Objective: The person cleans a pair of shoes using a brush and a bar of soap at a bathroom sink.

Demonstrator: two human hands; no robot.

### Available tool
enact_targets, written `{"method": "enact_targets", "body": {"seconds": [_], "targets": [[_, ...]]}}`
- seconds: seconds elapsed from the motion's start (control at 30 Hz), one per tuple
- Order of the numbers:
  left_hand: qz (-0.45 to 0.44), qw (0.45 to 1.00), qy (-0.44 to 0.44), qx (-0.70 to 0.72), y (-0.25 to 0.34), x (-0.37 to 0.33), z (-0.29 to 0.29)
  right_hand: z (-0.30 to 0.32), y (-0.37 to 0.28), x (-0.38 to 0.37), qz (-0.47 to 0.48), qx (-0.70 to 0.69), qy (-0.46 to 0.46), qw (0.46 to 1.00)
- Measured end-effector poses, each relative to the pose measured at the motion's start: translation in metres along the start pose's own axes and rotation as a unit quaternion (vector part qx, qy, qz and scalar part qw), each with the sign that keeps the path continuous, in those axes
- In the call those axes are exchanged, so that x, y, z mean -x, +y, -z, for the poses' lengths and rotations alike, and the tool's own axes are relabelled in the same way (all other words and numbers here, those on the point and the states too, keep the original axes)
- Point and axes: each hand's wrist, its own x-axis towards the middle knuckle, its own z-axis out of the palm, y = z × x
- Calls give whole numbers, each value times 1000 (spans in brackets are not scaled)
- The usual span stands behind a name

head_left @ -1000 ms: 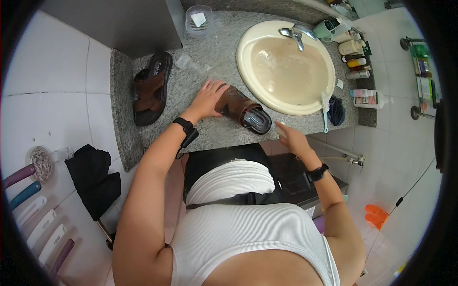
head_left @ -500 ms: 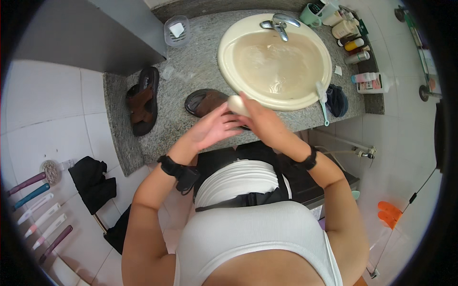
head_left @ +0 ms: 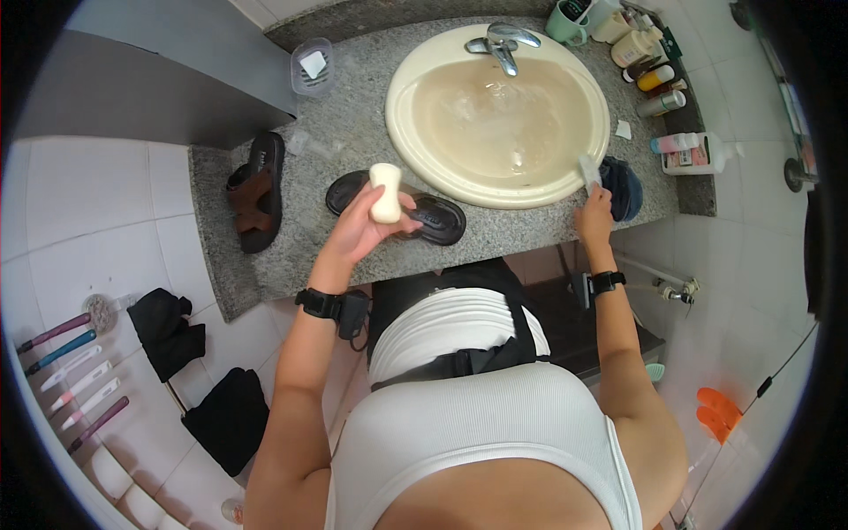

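My left hand [head_left: 353, 234] holds a cream-white bar of soap [head_left: 385, 194], narrower in its middle, over the counter. Below it lies a brown-and-black sandal [head_left: 440, 220], partly hidden by the hand and soap. At the sink's right edge, my right hand [head_left: 594, 216] is closed on a small brush [head_left: 589, 168]; its white head rests on the rim and its handle is mostly covered by my fingers. A bunched dark blue cloth [head_left: 627, 190] lies just right of that hand. The other sandal [head_left: 256, 199] stands at the counter's left end.
The cream oval sink [head_left: 405, 150] holds cloudy water under a chrome faucet [head_left: 503, 49]. A soap dish [head_left: 313, 66] with a white piece sits at the back left. Several bottles [head_left: 655, 78] and a green mug [head_left: 565, 25] line the right back edge. A grey partition [head_left: 177, 79] rises at left.
My hands have parted. The soap has passed from my right hand to my left, which lifted it leftward; my right hand has moved right and taken hold of the brush.
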Motion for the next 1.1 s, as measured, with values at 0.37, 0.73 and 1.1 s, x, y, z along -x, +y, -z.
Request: {"method": "enact_targets", "body": {"seconds": [0.37, 0.73, 1.1], "targets": [[-59, 978, -168, 113, -7, -20, -12, -19, 23, -12, -44, -77, 105, 991], [-21, 971, -104, 216, -3, -26, 9, -18, 16, -16, -25, -147, 78, 986], [-18, 990, 0, 143, -2, -45, 9, 107, -127, 1, 92, -352, -122, 923]]}}
